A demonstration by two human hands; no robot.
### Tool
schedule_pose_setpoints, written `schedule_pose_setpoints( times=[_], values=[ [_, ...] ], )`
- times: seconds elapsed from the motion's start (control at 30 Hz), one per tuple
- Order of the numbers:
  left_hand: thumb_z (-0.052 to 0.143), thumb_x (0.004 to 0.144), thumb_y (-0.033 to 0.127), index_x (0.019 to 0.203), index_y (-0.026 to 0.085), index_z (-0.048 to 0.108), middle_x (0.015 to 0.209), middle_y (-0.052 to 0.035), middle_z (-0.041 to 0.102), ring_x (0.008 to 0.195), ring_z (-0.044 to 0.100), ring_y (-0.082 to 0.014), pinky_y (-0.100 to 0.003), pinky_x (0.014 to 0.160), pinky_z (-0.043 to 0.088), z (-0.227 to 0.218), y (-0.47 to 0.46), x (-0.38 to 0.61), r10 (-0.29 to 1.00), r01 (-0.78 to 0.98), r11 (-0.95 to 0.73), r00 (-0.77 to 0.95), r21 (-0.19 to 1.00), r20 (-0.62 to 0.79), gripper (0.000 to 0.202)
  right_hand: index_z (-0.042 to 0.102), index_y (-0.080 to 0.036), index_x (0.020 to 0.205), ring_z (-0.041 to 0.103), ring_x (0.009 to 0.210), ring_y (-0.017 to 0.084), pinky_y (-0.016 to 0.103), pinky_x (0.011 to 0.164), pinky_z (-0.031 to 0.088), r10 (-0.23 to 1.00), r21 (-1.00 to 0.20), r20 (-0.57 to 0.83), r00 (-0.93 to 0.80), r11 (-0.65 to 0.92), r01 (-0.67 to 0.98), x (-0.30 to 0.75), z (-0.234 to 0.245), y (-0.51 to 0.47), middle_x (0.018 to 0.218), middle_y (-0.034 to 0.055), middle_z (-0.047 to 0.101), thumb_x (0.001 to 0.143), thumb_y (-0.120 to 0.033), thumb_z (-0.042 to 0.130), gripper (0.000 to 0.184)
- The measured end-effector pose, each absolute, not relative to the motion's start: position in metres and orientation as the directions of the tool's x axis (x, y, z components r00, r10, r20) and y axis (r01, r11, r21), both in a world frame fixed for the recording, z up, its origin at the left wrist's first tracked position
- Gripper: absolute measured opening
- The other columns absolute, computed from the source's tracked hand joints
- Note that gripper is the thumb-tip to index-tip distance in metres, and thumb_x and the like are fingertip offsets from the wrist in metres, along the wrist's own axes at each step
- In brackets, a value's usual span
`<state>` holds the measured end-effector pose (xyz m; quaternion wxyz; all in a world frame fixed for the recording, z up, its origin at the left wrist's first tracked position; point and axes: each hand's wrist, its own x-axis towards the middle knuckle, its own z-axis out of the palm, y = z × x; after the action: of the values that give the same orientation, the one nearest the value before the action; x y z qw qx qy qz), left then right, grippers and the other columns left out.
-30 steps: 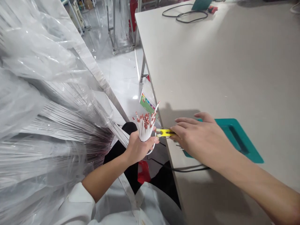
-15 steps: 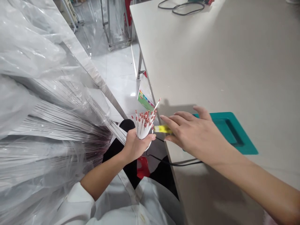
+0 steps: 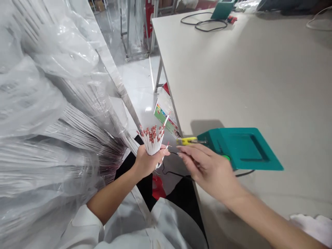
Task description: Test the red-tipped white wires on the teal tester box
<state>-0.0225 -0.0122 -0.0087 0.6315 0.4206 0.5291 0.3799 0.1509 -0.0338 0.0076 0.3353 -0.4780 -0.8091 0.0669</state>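
Note:
My left hand (image 3: 148, 162) is wrapped round a bundle of thin white wires (image 3: 153, 143) with reddish-copper ends, held upright. One wire stands higher than the others, and a single pink-tipped wire end (image 3: 167, 144) sticks out to the right beside my thumb. My right hand (image 3: 207, 169) is over the table edge, its fingers stretched towards that wire end, the fingertips and thumb close but slightly apart. I see nothing between them. Just behind it is the yellow-headed tool (image 3: 189, 140) fixed on a teal device (image 3: 249, 145); my hand partly hides the device.
Long white wires (image 3: 77, 138) under clear plastic (image 3: 31, 97) fill the left side. The pale table (image 3: 233, 79) lies to the right, with a black cable (image 3: 204, 24) and another teal device (image 3: 223, 9) at its far end. A printed bag (image 3: 166, 114) is below the edge.
My right hand has moved down and back from over the yellow-headed tool, its fingers drawing closer together, uncovering more of the teal device. My left hand keeps its hold. The view has tilted up slightly.

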Motion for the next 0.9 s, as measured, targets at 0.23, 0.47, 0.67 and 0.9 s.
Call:
schedule_pose_setpoints(
  times=[0.23, 0.47, 0.67, 0.9],
  values=[
    [0.062, 0.07, 0.029, 0.067, 0.012, 0.064, 0.048, 0.0015, 0.051, 0.045, 0.044, -0.0076, -0.022, 0.046, 0.035, -0.024, -0.015, -0.039, 0.919, -0.091, 0.233, 0.347, 0.968, -0.188, 0.018, 0.07, -0.024, 0.088, 0.06, 0.072, 0.014, 0.028, 0.063, 0.052, 0.977, -0.946, 0.171, -0.131, 0.2, 0.255, 0.124, -0.019, -0.031, 0.08, 0.0032, 0.066, 0.077, -0.029, 0.062, 0.013],
    [0.062, 0.069, 0.029, 0.065, 0.011, 0.065, 0.052, -0.001, 0.056, 0.046, 0.045, -0.008, -0.021, 0.045, 0.034, -0.018, -0.011, -0.045, 0.85, 0.012, 0.253, 0.474, 0.967, -0.228, 0.018, 0.072, -0.027, 0.072, 0.048, 0.048, 0.006, 0.02, 0.04, 0.039, 0.985, -0.964, -0.121, -0.121, -0.145, -0.223, 0.119, -0.027, -0.033, 0.07, -0.0002, 0.06, 0.066, -0.032, 0.073, 0.008],
    [0.065, 0.068, 0.027, 0.067, 0.011, 0.065, 0.059, -0.0028, 0.06, 0.049, 0.047, -0.008, -0.021, 0.046, 0.037, -0.022, -0.009, -0.049, 0.786, 0.037, 0.294, 0.559, 0.955, -0.264, 0.016, 0.07, -0.024, 0.078, 0.058, 0.063, 0.012, 0.025, 0.057, 0.047, 0.921, -0.998, 0.016, -0.39, -0.008, -0.061, 0.133, -0.017, -0.027, 0.071, 0.0021, 0.061, 0.075, -0.022, 0.065, 0.007],
    [0.064, 0.07, 0.034, 0.075, 0.011, 0.063, 0.065, -0.0038, 0.062, 0.047, 0.047, -0.0068, -0.021, 0.047, 0.038, -0.025, 0.002, -0.052, 0.854, -0.03, 0.333, 0.433, 0.943, -0.288, 0.024, 0.068, -0.018, 0.085, 0.057, 0.066, 0.012, 0.023, 0.059, 0.046, 0.639, -0.946, 0.004, -0.769, 0.252, 0.204, 0.144, 0.014, -0.025, 0.076, 0.0043, 0.062, 0.078, -0.026, 0.06, 0.013]
  ],
)
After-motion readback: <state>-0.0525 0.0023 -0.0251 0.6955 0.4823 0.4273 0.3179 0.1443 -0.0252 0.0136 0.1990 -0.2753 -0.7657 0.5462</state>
